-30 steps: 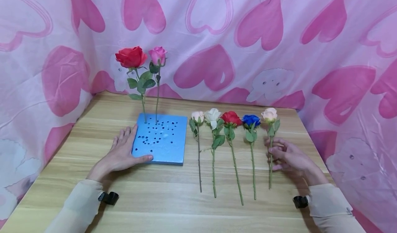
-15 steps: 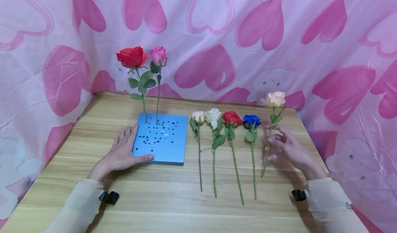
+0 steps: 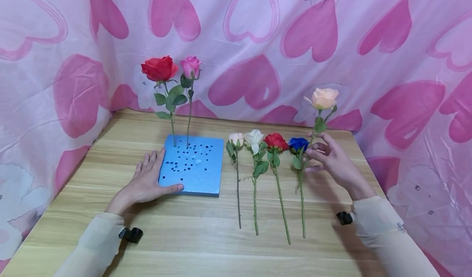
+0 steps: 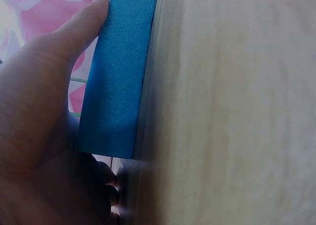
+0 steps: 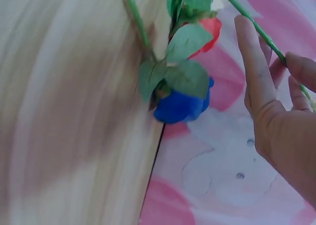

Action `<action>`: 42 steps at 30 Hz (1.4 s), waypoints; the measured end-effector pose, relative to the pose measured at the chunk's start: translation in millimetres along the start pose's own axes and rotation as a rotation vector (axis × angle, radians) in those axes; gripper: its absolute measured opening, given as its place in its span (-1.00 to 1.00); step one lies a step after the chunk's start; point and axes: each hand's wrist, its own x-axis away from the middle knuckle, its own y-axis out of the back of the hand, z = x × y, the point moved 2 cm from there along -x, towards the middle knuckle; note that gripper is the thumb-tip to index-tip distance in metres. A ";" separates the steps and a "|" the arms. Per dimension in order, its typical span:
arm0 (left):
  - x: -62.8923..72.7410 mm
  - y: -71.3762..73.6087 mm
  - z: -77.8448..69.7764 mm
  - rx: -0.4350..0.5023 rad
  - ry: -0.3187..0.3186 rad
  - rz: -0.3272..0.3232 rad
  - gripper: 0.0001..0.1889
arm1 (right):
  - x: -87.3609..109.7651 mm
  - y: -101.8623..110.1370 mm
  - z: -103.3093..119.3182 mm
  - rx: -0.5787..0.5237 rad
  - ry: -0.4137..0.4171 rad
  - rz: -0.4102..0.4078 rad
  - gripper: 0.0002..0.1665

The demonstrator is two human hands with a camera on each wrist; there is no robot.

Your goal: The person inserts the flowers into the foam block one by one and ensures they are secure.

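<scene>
My right hand (image 3: 333,160) pinches the green stem (image 5: 266,36) of a peach rose (image 3: 323,99) between thumb and fingers. The bloom points up, and the lower stem overlaps a blue rose (image 3: 298,144) lying on the table. On the left, my left hand (image 3: 144,182) rests against a blue foam block (image 3: 203,180) full of small holes. Its fingers lie straight along the block's left side, while the thumb reaches over the front edge. Two stems stand upright in the block's back part, a large red rose (image 3: 159,69) and a pink rose (image 3: 190,67).
Between block and right hand, a pale pink rose (image 3: 236,139), a white rose (image 3: 254,140) and a smaller red rose (image 3: 275,141) lie in a row, stems toward me. A heart-patterned pink curtain (image 3: 243,82) hangs behind the wooden table (image 3: 184,236).
My right hand has lifted the peach rose off the table at the row's right end and moved it up and left, tilting its bloom upright. My left hand has stayed at the block.
</scene>
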 end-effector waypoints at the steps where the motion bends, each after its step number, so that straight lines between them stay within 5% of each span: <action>1: 0.0 -0.3 0.1 -0.001 0.003 0.001 0.50 | -2.7 -2.9 1.8 -0.004 0.006 -0.005 -0.39; 16: -1.3 -1.2 1.3 -0.001 0.005 0.004 0.51 | -46.4 -53.4 33.0 -0.002 0.131 -0.030 -0.39; 32: 4.7 4.1 4.8 -0.012 0.002 -0.004 0.51 | -80.3 -108.9 51.1 -0.030 0.230 0.043 -0.35; 38: 2.2 3.0 2.5 -0.007 0.001 0.002 0.51 | -96.2 -129.4 58.0 -0.051 0.244 0.081 -0.14; 42: -0.8 0.3 0.5 -0.002 0.000 0.006 0.51 | -108.3 -143.4 62.3 -0.065 0.278 0.107 -0.25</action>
